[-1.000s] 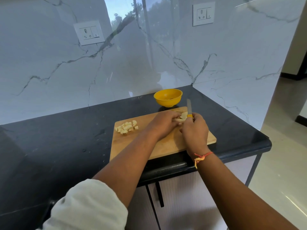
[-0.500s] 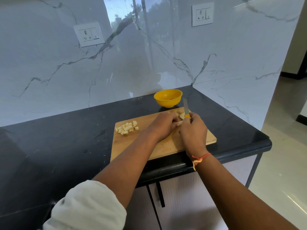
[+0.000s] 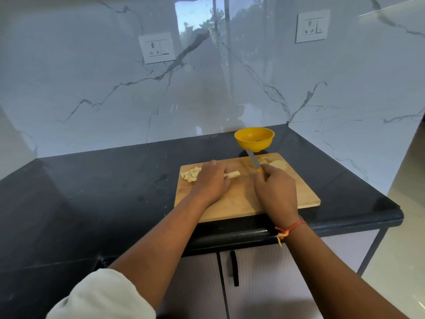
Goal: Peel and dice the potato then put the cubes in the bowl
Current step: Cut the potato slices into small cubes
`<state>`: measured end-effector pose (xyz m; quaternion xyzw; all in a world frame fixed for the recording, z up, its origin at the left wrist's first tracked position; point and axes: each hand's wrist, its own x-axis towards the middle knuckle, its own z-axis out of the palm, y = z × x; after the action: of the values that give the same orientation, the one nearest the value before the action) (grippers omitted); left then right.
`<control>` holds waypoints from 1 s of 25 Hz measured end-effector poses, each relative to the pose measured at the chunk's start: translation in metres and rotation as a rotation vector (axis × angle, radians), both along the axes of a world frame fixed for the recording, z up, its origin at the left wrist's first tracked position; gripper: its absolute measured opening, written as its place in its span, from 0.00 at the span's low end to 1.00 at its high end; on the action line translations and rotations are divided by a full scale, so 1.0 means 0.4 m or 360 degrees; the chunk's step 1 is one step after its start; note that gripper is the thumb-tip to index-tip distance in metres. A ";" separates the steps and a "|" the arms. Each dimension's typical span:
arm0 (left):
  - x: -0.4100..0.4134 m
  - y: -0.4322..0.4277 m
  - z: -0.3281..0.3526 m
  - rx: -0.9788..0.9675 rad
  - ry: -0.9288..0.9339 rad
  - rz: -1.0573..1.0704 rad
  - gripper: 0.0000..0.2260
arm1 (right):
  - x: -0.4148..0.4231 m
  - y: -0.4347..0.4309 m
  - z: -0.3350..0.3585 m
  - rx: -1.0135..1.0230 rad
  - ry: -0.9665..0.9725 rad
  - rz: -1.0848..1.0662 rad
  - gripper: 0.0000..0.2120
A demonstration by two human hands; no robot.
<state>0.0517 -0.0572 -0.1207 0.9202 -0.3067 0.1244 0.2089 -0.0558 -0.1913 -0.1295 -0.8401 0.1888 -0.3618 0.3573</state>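
black desk [image 3: 92, 192] carries a wooden board [image 3: 241, 199] at its front edge. board, far left corner: pile of pale cubes [image 3: 190, 175]. left grip [image 3: 212, 180] lies palm down on the board, touching the pile, fingers curled onto a peeled strip [image 3: 232, 174] whose end pokes out toward board centre. just behind board's far edge: yellow bowl [image 3: 254, 138], upright. knife [image 3: 253, 160] blade slants over board's far edge toward the bowl. right grip [image 3: 274, 189], over board's right half, closed round the knife's yellow handle. board, far right corner: uncut potato [image 3: 277, 164], flat, beside the blade.
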 end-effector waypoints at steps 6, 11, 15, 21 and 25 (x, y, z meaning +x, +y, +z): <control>-0.012 -0.008 0.001 -0.0153 0.0125 -0.0051 0.06 | 0.022 0.014 -0.023 -0.0394 0.0129 0.0092 0.12; -0.020 -0.019 0.001 -0.0080 0.0039 -0.0075 0.09 | 0.024 0.015 -0.025 -0.0383 0.0158 0.0039 0.12; -0.016 -0.016 -0.003 -0.0223 0.0047 -0.0062 0.09 | 0.025 0.014 -0.025 -0.0389 0.0144 0.0030 0.12; -0.013 -0.022 0.001 -0.0282 0.0130 -0.0046 0.05 | 0.024 0.012 -0.027 -0.0419 0.0122 0.0036 0.12; -0.010 -0.018 -0.001 -0.0414 0.0203 -0.0034 0.02 | 0.026 0.009 -0.028 -0.0407 0.0121 0.0039 0.13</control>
<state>0.0478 -0.0642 -0.1210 0.8881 -0.2839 0.1021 0.3468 -0.0455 -0.1878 -0.1408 -0.8942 0.1444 -0.3464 0.2442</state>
